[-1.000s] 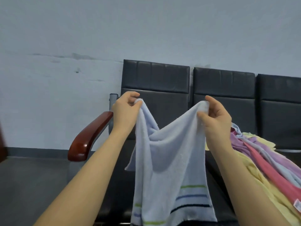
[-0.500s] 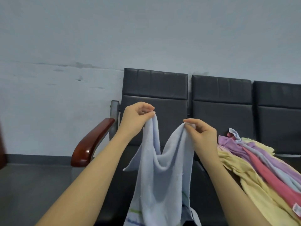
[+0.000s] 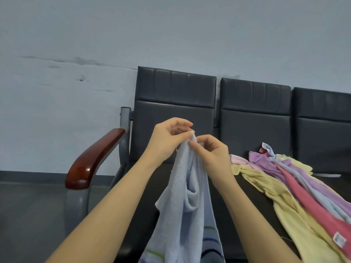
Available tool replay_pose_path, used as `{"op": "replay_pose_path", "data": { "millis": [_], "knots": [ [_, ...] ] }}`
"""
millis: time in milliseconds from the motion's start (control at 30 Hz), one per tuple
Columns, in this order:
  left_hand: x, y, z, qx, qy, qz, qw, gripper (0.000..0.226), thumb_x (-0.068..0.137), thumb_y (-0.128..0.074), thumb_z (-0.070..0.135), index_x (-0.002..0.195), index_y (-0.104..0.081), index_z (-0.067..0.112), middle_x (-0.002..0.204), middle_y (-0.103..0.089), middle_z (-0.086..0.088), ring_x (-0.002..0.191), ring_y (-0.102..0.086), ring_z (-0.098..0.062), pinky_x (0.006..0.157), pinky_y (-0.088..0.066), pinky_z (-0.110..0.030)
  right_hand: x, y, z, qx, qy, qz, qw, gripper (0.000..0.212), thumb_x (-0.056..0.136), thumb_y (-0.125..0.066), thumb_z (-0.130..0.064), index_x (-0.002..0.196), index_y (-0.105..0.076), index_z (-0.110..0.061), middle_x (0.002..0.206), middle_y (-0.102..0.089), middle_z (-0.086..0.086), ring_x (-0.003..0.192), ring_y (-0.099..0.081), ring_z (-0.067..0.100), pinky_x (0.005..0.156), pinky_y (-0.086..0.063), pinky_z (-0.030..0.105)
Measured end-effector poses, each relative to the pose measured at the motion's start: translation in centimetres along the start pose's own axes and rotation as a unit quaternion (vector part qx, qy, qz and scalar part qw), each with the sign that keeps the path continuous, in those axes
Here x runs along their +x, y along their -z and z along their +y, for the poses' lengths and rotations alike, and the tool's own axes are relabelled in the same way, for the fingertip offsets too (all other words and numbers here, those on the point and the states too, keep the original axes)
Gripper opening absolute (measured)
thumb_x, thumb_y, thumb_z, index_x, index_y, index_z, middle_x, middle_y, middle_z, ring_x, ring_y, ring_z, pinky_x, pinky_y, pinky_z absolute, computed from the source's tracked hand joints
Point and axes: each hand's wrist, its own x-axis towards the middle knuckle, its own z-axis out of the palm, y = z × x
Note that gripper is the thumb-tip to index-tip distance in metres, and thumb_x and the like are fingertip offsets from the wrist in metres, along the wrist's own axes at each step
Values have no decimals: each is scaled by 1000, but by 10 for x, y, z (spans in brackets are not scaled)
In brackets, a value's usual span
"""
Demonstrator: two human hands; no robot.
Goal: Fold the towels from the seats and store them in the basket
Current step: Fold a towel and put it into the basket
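A light blue towel (image 3: 188,202) with green and dark blue stripes near its bottom hangs in front of the leftmost black seat (image 3: 176,103). My left hand (image 3: 168,140) and my right hand (image 3: 210,150) meet at its top, each pinching an upper corner, so the cloth falls doubled lengthwise. A pile of towels (image 3: 296,185) in yellow, purple, pink and pale blue lies across the middle seat to the right. No basket is in view.
A row of black padded seats (image 3: 254,112) stands against a pale grey wall. A glossy wooden armrest (image 3: 93,160) on a grey metal post juts out at the left. Dark floor (image 3: 32,215) spreads to the left.
My hands have come together from about a towel's width apart, bringing the two upper corners to meet. The towel now hangs folded in half, lower in the view.
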Motion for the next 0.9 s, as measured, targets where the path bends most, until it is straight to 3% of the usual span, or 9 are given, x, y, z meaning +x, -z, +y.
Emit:
{"op": "replay_pose_path", "data": {
  "millis": [100, 300, 433, 500, 633, 733, 900],
  "knots": [
    [-8, -2, -11, -8, 18, 5, 1000, 30, 83, -71, 16, 111, -62, 22, 93, -69, 3, 87, -67, -11, 78, -56, -24, 4, 3, 2, 26, -13, 20, 999, 7, 86, -70, -23, 87, -70, -16, 82, -68, 6, 80, -65, 24, 73, -56, 32],
    [-38, -17, -34, 42, 54, -29, 997, 53, 82, -73, 20, 124, -44, 31, 92, -62, 4, 78, -65, -11, 76, -56, -26, 10, 8, 7, 45, -56, 89, 993, 8, 86, -70, -21, 85, -70, -12, 82, -68, 9, 71, -61, 5, 65, -52, 17],
    [-45, -19, -33, 108, 40, -78, 990, 45, 89, -65, 20, 124, -39, 34, 88, -61, 1, 79, -63, -13, 73, -55, -21, 11, 8, 14, 32, -82, 113, 990, 6, 86, -70, -22, 83, -70, -17, 81, -69, 5, 71, -63, 4, 66, -54, 19],
    [-43, -14, -30, 57, 36, -89, 994, 35, 90, -63, 15, 116, -48, 32, 82, -64, -3, 78, -65, -14, 72, -54, -23, 11, 11, 17, 35, -96, 121, 987, 6, 86, -70, -21, 83, -71, -16, 80, -70, 3, 73, -64, 7, 68, -55, 21],
    [-30, -2, -24, -63, 58, -11, 996, 19, 89, -62, 5, 96, -73, 19, 88, -73, 5, 86, -65, -5, 81, -53, -25, 8, 19, 20, 55, -128, 135, 981, 6, 87, -68, -19, 86, -73, -16, 80, -71, -4, 81, -65, 10, 67, -53, 17],
    [-15, 6, -20, -111, 93, 57, 988, 19, 90, -61, 9, 98, -73, 21, 94, -73, 13, 92, -65, -1, 87, -53, -26, 8, 25, 15, 93, -139, 157, 973, 9, 89, -67, -19, 92, -74, -23, 88, -73, -10, 90, -66, 5, 78, -53, 19],
    [8, 22, -12, -93, 112, 114, 983, 23, 90, -62, 12, 109, -70, 22, 111, -67, 12, 103, -62, -7, 94, -51, -30, 16, 42, -2, 122, -96, 214, 964, 18, 90, -64, -9, 102, -72, -21, 94, -70, -15, 86, -63, -11, 68, -46, 2]
  ]
}}
